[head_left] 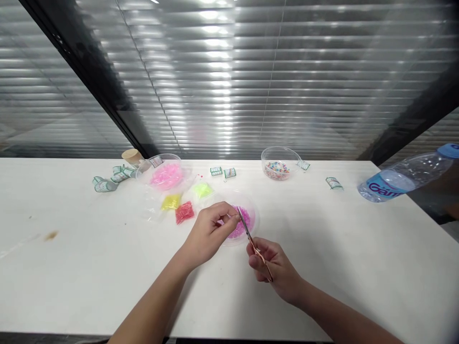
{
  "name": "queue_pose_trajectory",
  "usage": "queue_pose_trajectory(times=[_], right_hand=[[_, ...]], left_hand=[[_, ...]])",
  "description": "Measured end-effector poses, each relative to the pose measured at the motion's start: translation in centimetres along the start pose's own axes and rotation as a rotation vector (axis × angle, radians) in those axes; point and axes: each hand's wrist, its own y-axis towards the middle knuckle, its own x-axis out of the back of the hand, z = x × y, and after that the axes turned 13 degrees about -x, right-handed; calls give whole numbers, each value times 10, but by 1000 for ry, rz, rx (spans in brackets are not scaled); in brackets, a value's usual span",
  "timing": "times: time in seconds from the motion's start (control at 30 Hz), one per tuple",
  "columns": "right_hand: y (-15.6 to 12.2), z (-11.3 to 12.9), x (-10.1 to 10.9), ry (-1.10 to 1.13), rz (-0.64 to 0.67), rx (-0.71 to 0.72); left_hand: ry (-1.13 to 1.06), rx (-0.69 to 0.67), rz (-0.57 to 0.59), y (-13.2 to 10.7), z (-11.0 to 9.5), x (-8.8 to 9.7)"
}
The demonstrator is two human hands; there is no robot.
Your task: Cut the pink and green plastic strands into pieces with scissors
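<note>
My right hand [274,268] grips a pair of small rose-gold scissors [253,244], blades pointing up and away toward a clear bowl of magenta beads [247,224]. My left hand [211,231] is closed in a pinch right at the scissor tips, just in front of that bowl. What the pinch holds is too small to make out. Both hands hover over the white table [71,267].
Small bags of red [184,211], yellow [171,202] and green beads [202,189] lie left of the bowl. A bowl of pink beads [167,175] and several thread spools [111,179] sit behind. A bowl of mixed beads [277,168] is far right. A water bottle [405,177] lies at the right edge.
</note>
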Motion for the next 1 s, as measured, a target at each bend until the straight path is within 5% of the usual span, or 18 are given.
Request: queue_pose_trajectory(times=[0.2,0.4,0.63,1.0], right_hand=[[0,-1,3,7,1,15],[-2,2,28,22,-146,162],[2,10,40,58,-234,172],[-2,16,46,95,-301,115]], left_hand=[[51,-62,-17,-3,1,4],[371,-192,-158,-2,13,10],[505,-286,-30,0,24,9],[627,-463,-10,-4,29,18]])
